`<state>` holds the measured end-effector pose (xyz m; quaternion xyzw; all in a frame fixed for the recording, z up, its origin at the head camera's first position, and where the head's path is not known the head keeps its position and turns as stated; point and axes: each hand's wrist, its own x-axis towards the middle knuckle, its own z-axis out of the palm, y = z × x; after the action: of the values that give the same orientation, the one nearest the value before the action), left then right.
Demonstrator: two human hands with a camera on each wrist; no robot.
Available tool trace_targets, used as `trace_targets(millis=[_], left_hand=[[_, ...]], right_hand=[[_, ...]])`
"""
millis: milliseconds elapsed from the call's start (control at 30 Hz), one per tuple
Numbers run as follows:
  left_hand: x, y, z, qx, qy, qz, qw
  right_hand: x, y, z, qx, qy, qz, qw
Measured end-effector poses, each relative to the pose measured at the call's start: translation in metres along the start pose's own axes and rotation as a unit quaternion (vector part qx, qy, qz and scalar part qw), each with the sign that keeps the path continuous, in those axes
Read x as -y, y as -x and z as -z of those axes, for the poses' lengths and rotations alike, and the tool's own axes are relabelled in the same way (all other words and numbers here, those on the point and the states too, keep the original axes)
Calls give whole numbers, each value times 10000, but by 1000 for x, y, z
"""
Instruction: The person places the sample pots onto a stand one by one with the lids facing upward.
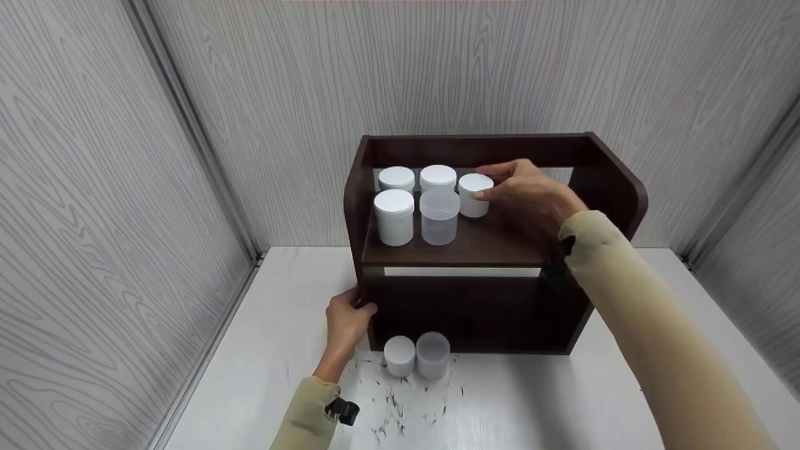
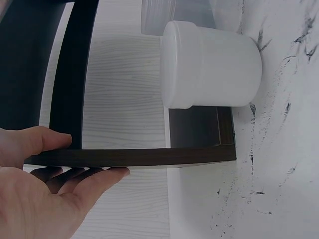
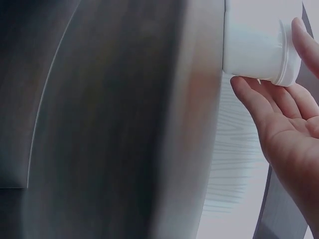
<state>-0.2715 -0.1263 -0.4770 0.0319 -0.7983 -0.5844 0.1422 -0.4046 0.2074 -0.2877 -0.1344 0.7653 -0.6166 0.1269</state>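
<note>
My right hand (image 1: 531, 192) holds a small white lidded jar (image 1: 474, 201) at the upper level of a dark brown shelf (image 1: 462, 312). The thumb lies on the near side of its lid, and the other fingers reach round its far side. Left of it, several jars stand on the same board, among them a white jar (image 1: 395, 220) and a translucent jar (image 1: 439, 226) in front. Low on the shelf, my left hand (image 1: 347, 322) grips the edge of the left side panel (image 2: 134, 158), thumb on the inner side and fingers outside.
Before the shelf's lower front, another white jar (image 1: 400, 357) and a clear cup-like jar (image 1: 432, 359) stand side by side on the white table (image 1: 300, 300). Dark marks spot the tabletop nearby. Grey wood-grain panels (image 1: 262, 94) enclose the back and sides.
</note>
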Motion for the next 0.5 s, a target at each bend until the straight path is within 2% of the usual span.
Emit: trace_targets(millis=[167,267,333,400,500], left_hand=[[1,0,-2,40,33,-4,10000],[1,0,-2,24,5,-57,10000],[1,-1,-2,-12,-11,-86,10000],[1,-1,-1,-28,-14,-92,10000],[1,-1,0,-12,4,-63,10000]], right_hand=[[1,11,4,-17,-110,-31,9999],[2,19,4,-240,-189,182,9994],[4,26,2,-595,-45,493,9970],[5,33,-3,-1112,266,851,9898],[3,49,-14,-1955,824,1348,9679]])
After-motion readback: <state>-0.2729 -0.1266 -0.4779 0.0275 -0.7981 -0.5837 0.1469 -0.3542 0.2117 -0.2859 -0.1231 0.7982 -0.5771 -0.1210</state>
